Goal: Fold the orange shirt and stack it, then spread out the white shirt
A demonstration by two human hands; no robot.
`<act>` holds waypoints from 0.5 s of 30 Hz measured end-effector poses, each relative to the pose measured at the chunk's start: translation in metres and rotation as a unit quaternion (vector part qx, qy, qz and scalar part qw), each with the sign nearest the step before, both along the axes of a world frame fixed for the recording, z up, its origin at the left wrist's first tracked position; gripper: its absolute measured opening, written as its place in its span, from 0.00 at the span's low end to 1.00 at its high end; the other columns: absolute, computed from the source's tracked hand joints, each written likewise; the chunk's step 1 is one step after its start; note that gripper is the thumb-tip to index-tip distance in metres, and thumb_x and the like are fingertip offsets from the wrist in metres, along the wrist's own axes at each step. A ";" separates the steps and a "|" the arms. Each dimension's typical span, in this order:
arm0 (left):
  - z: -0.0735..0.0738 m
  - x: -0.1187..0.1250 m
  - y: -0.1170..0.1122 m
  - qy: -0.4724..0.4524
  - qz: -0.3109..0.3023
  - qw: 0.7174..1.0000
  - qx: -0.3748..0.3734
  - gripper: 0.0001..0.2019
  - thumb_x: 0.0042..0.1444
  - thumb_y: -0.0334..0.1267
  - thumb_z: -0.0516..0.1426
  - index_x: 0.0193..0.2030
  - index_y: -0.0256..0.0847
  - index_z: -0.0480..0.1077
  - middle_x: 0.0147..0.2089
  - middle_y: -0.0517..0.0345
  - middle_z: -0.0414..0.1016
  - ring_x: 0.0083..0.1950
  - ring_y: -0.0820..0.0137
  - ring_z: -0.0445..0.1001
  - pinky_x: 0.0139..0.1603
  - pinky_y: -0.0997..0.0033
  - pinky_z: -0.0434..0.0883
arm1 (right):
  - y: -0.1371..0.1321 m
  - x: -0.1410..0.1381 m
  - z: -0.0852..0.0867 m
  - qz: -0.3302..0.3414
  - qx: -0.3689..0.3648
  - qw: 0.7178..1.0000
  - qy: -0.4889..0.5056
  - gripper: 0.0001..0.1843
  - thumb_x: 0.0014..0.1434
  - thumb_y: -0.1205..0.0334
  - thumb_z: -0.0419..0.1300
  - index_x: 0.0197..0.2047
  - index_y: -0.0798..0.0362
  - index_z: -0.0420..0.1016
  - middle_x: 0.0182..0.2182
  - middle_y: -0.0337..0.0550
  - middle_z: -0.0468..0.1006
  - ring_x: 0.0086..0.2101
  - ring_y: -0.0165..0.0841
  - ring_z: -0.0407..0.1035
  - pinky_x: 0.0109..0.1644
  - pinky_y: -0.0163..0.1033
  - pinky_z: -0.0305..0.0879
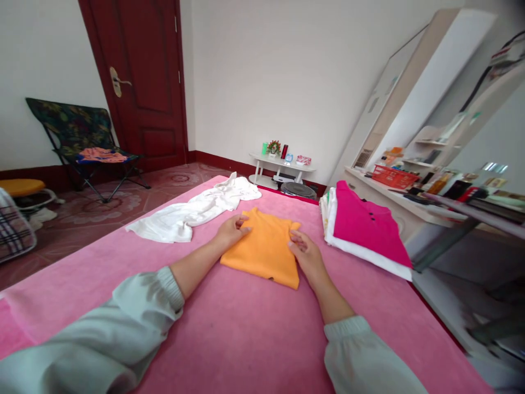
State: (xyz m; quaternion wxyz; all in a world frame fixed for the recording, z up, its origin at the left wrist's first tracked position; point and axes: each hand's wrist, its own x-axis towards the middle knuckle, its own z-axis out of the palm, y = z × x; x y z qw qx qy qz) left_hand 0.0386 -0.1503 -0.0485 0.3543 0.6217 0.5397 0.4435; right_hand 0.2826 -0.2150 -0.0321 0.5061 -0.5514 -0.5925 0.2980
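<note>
An orange shirt, folded to a rough rectangle, lies in front of me on the pink bedspread. At its left edge is my left hand, with thumb and fingers closed on the cloth. My right hand grips the opposite edge near the upper corner, fingers bent. A small dark spot shows by the shirt's near edge. Beyond my left hand a white garment is spread out, long and wrinkled. To the right stands a stack of folded clothes, with a magenta shirt on top and white cloth beneath.
A dressing table with a red basket and bottles runs along the right side. Past the bed's far end is a low white stand with small items. A camping chair holding clothes stands left, near a dark red door.
</note>
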 end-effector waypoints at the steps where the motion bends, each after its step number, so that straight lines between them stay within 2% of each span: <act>1: -0.001 -0.001 0.001 0.005 -0.007 1.000 -0.001 0.20 0.49 0.34 0.60 0.51 0.38 0.68 0.45 0.54 0.75 0.42 0.69 0.75 0.44 0.69 0.71 | 0.001 0.000 -0.001 0.007 0.013 1.000 -0.016 0.25 0.49 0.54 0.60 0.51 0.55 0.73 0.47 0.49 0.76 0.43 0.37 0.72 0.47 0.41 0.68; 4: 0.005 -0.002 -0.002 0.037 -0.015 0.999 0.021 0.20 0.48 0.35 0.61 0.50 0.39 0.69 0.42 0.56 0.76 0.39 0.69 0.75 0.42 0.69 0.71 | 0.004 0.002 0.000 0.005 0.021 0.998 -0.055 0.25 0.50 0.56 0.59 0.52 0.55 0.74 0.46 0.48 0.77 0.37 0.35 0.73 0.46 0.42 0.68; 7: 0.016 -0.002 -0.012 0.119 0.009 0.991 0.058 0.21 0.48 0.41 0.61 0.50 0.42 0.71 0.40 0.57 0.77 0.39 0.67 0.74 0.43 0.67 0.70 | 0.002 0.004 0.002 -0.008 0.020 0.996 -0.088 0.23 0.52 0.56 0.58 0.49 0.56 0.76 0.44 0.48 0.79 0.36 0.36 0.72 0.45 0.42 0.68; 10: 0.025 -0.005 -0.023 0.185 -0.034 0.980 0.057 0.18 0.49 0.47 0.60 0.46 0.43 0.75 0.42 0.57 0.78 0.43 0.64 0.74 0.47 0.67 0.68 | -0.003 0.004 0.003 0.031 -0.012 0.995 -0.099 0.19 0.53 0.54 0.58 0.44 0.55 0.79 0.38 0.46 0.81 0.37 0.37 0.73 0.43 0.42 0.68; 12: 0.029 -0.009 -0.030 0.218 -0.063 0.973 0.049 0.16 0.49 0.47 0.59 0.43 0.44 0.76 0.44 0.58 0.78 0.45 0.63 0.74 0.48 0.68 0.68 | -0.005 0.003 0.003 0.077 -0.038 0.991 -0.104 0.18 0.51 0.55 0.60 0.42 0.55 0.80 0.37 0.45 0.82 0.37 0.38 0.74 0.41 0.41 0.68; 15: 0.034 -0.013 -0.043 0.290 -0.029 0.955 0.060 0.13 0.49 0.41 0.59 0.41 0.45 0.78 0.42 0.57 0.79 0.42 0.62 0.75 0.43 0.68 0.68 | -0.005 -0.001 0.003 0.092 -0.052 0.987 -0.118 0.15 0.48 0.59 0.61 0.38 0.56 0.81 0.37 0.46 0.82 0.37 0.39 0.74 0.42 0.42 0.68</act>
